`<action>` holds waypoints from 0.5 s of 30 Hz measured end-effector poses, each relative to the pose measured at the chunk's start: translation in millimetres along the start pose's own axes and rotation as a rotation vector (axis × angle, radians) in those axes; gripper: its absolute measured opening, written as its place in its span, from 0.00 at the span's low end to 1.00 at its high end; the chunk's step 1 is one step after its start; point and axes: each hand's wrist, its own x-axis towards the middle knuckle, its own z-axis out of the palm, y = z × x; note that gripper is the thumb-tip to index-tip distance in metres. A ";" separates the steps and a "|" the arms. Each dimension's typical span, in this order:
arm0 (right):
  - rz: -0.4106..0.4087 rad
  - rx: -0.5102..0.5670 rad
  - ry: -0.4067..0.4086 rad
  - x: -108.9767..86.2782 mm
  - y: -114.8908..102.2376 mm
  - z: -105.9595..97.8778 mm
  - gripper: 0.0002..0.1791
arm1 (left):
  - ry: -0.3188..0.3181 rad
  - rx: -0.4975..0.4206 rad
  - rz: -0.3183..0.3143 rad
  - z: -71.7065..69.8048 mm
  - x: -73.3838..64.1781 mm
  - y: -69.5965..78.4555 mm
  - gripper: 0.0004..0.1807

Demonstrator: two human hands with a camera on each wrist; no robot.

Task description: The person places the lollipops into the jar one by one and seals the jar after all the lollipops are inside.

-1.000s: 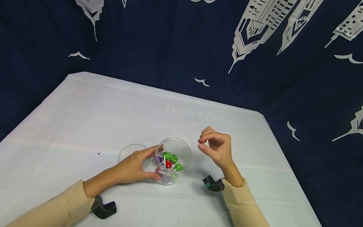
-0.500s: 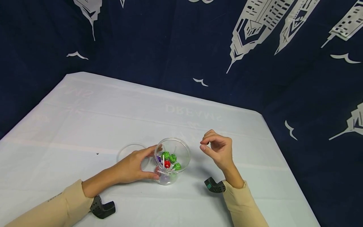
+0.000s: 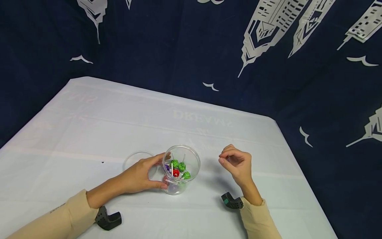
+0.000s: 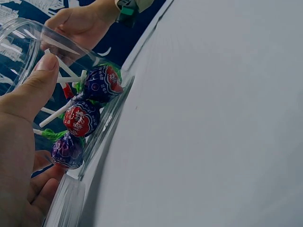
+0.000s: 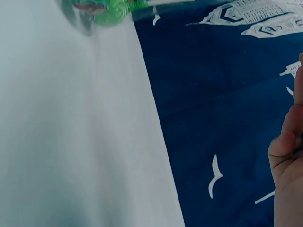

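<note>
My left hand grips a clear plastic tub round its side, thumb in front, fingers behind. The uncovered tub stands on the table and contains several wrapped lollipops: green ones, a red one and a purple one partly hidden. In the left wrist view, blue-and-red wrapped lollipops with white sticks show through the tub wall near my left thumb. To the tub's right, my right hand hovers above the table, fingers loosely curled, thumb near the index fingertip. I see nothing held in it.
A clear round lid lies on the white tablecloth, partly behind my left hand. A small dark speck is farther left. Dark blue fabric with white building and bird prints hangs beyond the table.
My right hand has moved rightward and slightly nearer to me, away from the tub. Its thumb and index fingertips have come closer together. My left hand and the tub stay put.
</note>
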 end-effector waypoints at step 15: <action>0.004 -0.094 0.085 -6.2 -7.6 -26.4 0.04 | 0.004 0.003 -0.006 1.3 1.2 0.0 0.53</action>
